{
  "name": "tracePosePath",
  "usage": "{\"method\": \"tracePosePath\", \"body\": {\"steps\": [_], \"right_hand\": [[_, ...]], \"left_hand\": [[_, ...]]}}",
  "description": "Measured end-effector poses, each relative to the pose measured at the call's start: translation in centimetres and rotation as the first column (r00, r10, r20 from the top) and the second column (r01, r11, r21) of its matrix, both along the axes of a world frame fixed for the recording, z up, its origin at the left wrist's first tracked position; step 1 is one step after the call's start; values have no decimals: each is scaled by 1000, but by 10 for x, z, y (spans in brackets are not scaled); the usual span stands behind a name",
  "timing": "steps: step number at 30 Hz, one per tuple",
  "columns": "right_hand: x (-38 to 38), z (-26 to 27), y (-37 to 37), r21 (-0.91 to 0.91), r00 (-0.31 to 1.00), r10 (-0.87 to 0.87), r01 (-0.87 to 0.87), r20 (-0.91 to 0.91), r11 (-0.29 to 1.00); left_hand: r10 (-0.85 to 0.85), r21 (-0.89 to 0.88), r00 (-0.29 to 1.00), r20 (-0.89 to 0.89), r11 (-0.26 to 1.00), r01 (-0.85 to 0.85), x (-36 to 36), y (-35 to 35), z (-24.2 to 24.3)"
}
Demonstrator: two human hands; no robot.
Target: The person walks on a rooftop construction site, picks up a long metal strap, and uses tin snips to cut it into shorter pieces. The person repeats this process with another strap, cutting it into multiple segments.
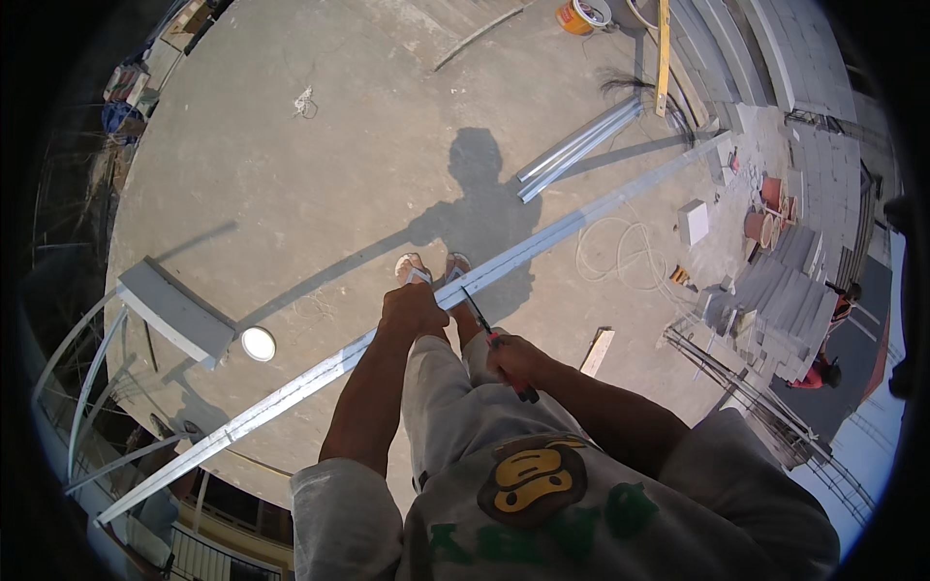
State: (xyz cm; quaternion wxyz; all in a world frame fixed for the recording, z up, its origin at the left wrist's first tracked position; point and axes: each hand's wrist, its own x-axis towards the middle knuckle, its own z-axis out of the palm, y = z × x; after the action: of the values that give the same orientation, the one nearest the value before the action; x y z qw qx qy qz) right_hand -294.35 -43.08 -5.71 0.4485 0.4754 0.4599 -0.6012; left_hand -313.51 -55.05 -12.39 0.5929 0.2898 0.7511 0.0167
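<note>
A long galvanized metal profile [541,243] runs diagonally across the view, over the feet, past the roof slab's edge at the lower left. My left hand [413,309] is closed around it in front of my shins. In my right hand [514,362] is a tool with a red and black handle and a narrow dark blade [476,309], most likely a hand saw. The blade's tip touches or lies close to the profile's near edge, just right of my left hand; contact is hard to tell.
Shorter metal profiles [581,149] lie ahead on the concrete floor, near a yellow spirit level [662,58]. A pale cord [621,250] is coiled at right, before stacked grey blocks [781,298]. At left are a grey block [174,312] and a white lid [259,343]. People are at far right.
</note>
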Motion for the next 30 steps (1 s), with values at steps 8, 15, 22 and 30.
{"method": "tracePosePath", "body": {"steps": [8, 15, 22, 30], "right_hand": [[12, 1, 7, -125, 993, -118, 115, -15, 985], [51, 53, 0, -135, 993, -50, 64, 103, 989], [20, 25, 16, -205, 962, -248, 268, 118, 942], [12, 8, 18, -115, 994, -103, 107, 36, 988]], "left_hand": [[12, -23, 997, 79, 1000, -10, 3, -3, -3], [-16, -76, 999, 41, 997, 19, 9, -5, -8], [-25, -43, 1000, 17, 999, 26, 15, -12, -16], [-4, -15, 1000, 16, 1000, 4, 12, -10, -11]]}}
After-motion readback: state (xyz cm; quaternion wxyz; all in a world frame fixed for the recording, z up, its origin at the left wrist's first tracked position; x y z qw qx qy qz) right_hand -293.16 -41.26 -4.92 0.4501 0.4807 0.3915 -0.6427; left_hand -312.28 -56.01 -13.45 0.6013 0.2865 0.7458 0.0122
